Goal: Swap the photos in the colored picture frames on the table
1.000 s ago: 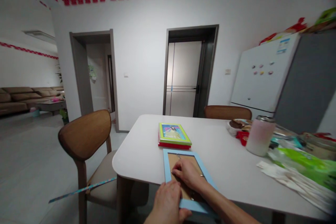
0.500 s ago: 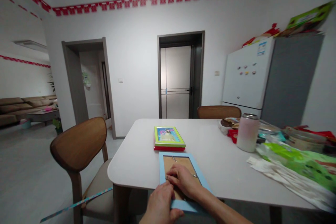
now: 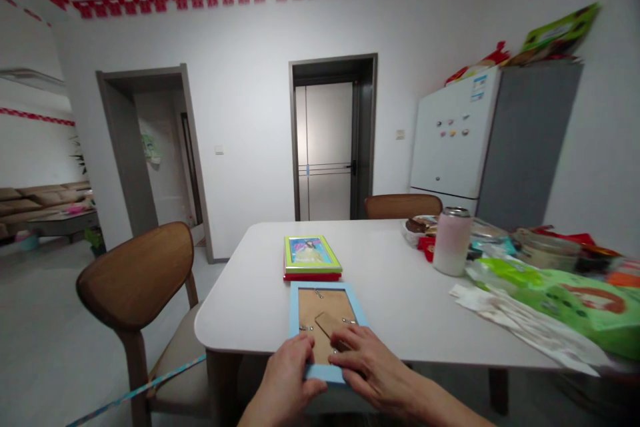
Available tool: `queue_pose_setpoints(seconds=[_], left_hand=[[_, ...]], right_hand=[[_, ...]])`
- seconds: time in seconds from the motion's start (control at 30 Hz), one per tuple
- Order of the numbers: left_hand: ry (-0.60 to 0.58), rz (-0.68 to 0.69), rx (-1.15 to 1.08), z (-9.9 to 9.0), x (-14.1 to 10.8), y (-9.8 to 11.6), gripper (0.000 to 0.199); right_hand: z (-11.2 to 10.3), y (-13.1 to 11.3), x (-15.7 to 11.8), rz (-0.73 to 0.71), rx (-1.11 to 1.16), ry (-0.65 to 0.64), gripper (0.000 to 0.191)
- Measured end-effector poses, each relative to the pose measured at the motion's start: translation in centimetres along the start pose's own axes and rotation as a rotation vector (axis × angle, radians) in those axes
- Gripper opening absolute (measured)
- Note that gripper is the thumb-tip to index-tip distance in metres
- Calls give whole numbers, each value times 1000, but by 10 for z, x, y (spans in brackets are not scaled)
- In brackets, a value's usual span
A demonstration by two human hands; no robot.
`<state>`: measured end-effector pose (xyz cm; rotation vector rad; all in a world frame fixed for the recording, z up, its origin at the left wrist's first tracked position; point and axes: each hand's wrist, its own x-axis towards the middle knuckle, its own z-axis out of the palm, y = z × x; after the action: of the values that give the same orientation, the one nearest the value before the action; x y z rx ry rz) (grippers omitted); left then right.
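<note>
A light blue picture frame (image 3: 357, 300) lies face down at the table's near edge, its brown backing board (image 3: 313, 305) showing. Small metal clips sit along the board, and a cut-out stand flap is in its middle. My left hand (image 3: 287, 373) grips the frame's near left corner, thumb on the near rim. My right hand (image 3: 373, 363) is closed at the near right part, bent fingertips at a clip on the backing; they partly hide it. Just beyond lies a green picture frame (image 3: 313, 255) with a figure in a yellow dress, stacked on a red frame (image 3: 313, 277).
To the right on the white table (image 3: 400, 307) stand a pink-white tumbler (image 3: 451, 243), a green tissue pack (image 3: 575, 303), white gloves or cloth (image 3: 525, 327) and several food containers. A wooden chair (image 3: 140, 280) is at the left, another chair (image 3: 403, 204) behind.
My right hand has moved from the board's left clip toward the near right of the frame, uncovering the middle flap. My left hand stays at the near left corner. The view has shifted slightly.
</note>
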<state>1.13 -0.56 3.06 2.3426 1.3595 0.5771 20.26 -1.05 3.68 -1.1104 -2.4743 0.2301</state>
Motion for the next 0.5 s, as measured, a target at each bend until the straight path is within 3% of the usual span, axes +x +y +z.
queue_pose_setpoints(seconds=[0.1,0.2,0.33,0.4,0.5], left_hand=[[-27,15,77,8,6,7,43],[-60,96,102,26,19,14,57],[-92,92,37,40,32,24,52],[-40,74,-33,37,33,33,49],[170,98,-279,26,30,54,30]], right_hand=[[6,9,-4,108,135,95,34],[11,29,-7,353,276,343,39],[7,54,-13,603,552,610,40],[6,58,-18,712,741,730,42],[14,47,-19,796,1090,808,44]])
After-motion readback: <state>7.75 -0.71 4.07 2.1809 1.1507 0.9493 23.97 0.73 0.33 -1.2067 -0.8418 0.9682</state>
